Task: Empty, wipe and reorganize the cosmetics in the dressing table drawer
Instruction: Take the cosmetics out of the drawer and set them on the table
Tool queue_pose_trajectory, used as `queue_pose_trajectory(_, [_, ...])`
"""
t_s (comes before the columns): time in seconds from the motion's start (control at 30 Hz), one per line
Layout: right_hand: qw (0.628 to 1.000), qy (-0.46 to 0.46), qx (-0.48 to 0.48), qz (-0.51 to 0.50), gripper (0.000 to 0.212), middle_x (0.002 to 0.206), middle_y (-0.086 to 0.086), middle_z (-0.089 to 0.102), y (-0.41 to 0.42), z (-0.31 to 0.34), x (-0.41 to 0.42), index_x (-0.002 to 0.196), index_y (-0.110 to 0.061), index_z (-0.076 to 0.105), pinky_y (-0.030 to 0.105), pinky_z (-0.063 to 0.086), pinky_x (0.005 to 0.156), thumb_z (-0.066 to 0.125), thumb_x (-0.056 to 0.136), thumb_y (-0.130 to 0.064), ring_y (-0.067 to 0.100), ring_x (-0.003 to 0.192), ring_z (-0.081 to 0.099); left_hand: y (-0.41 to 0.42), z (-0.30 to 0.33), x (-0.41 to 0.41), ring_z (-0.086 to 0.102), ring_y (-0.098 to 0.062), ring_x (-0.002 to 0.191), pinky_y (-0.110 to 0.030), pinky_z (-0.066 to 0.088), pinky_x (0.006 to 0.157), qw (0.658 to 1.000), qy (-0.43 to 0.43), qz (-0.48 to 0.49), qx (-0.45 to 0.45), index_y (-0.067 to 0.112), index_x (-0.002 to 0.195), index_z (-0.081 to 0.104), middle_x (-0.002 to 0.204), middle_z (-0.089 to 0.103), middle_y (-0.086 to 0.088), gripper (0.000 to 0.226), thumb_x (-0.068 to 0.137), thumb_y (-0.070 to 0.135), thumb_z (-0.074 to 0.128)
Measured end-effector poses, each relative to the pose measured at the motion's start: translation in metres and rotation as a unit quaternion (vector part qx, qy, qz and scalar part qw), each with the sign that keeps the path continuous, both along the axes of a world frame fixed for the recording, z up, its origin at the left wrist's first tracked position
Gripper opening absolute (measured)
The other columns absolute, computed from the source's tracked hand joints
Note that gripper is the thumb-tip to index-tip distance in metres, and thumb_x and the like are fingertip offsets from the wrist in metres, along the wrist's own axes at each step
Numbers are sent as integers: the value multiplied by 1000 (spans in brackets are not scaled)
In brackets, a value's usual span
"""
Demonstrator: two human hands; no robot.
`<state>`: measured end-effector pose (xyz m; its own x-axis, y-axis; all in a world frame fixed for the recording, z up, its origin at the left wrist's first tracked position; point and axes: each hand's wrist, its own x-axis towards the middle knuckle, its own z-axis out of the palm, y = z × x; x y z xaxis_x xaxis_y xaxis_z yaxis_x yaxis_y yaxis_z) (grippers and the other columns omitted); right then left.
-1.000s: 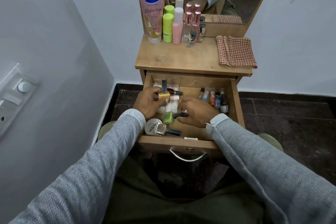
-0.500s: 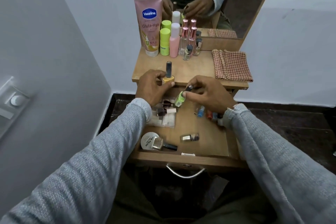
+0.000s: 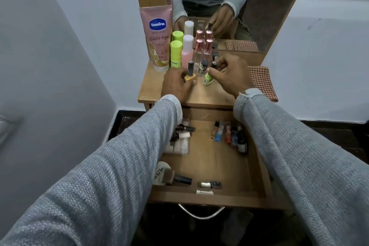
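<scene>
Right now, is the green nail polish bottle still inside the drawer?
No: the green nail polish bottle sits tilted on the tabletop by the right hand, above the open drawer.

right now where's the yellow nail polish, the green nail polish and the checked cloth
yellow nail polish point(image 3: 189, 77): head view, on its yellow glass body.
green nail polish point(image 3: 208, 79): head view, on its green glass body.
checked cloth point(image 3: 262, 82): head view, on the folded top face.

Dim, even indoor light; soft motion blur throughout, wide-angle bending at the edges.
</scene>
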<state>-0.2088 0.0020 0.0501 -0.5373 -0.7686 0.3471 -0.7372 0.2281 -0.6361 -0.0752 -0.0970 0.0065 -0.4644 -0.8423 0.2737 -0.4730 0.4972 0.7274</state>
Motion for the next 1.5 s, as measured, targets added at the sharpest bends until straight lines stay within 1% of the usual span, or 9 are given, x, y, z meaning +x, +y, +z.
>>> queue_pose_trajectory(0.1, [1000,23,17,-5,16,75,-5,67,-13,-1,-4,82,-17,64,32,56,68,73,79,-29,10,70,63,-4,-1,-8,60,-14,73,-31,52,72,1000,13,-7,-1,11,98,75,90,73,-1,27,75,26,77])
queue_pose_trajectory(0.23, [999,32,23,-12,16,74,-6,66,-26,-6,-6,80,-19,62,33,55,66,72,79,-31,11,69,63,-6,-3,-13,58,-11,74,-23,47,70,999,35,-9,14,11,101,72,87,69,4,30,75,24,78])
queue_pose_trajectory(0.37, [999,31,19,-12,19,80,-5,66,-28,-13,-6,90,-17,63,32,54,68,74,78,-27,13,73,62,-8,-8,-12,62,-14,78,-26,53,77,997,66,-9,35,11,102,71,84,66,4,28,77,21,78])
queue_pose_trajectory(0.6, [998,-44,-22,-35,25,85,2,68,-29,-28,-6,88,-10,64,36,54,74,77,76,-28,16,79,63,-9,-12,-11,65,-14,80,-26,54,77,997,63,-23,32,12,110,73,92,73,0,31,81,24,74])
queue_pose_trajectory(0.77, [996,-52,-46,-53,24,82,2,67,-30,-37,-3,85,-11,64,38,54,73,74,78,-32,17,76,62,-10,-9,-10,60,-12,80,-19,48,76,997,57,-24,39,9,116,69,88,64,6,38,80,22,75])
queue_pose_trajectory(0.97, [994,-84,-54,-52,32,85,-2,66,-23,-42,-3,93,-11,65,21,49,69,72,82,-40,11,78,61,-10,-11,-8,62,-10,78,-19,51,74,996,72,-31,52,12,113,70,88,69,3,37,78,20,76])
queue_pose_trajectory(1.2, [993,-79,-70,-51,24,93,2,63,0,-49,-1,99,-7,63,1,42,63,71,84,-24,8,81,56,-2,-10,1,62,-16,87,-25,53,83,993,80,-28,82,8,115,64,100,64,-2,44,74,14,81])
queue_pose_trajectory(1.43, [999,-38,-31,-17,19,104,5,62,17,-49,7,104,-6,62,1,44,70,65,85,-10,11,91,60,11,-12,25,62,-15,103,-25,52,93,978,106,-38,173,3,132,49,116,58,-6,63,76,4,78])
queue_pose_trajectory(1.5, [999,-43,-22,0,20,108,6,61,24,-50,10,106,-6,61,9,49,79,64,85,-8,14,97,62,18,-14,35,60,-16,110,-27,50,97,976,109,-51,181,4,133,48,115,56,-4,63,77,3,77])
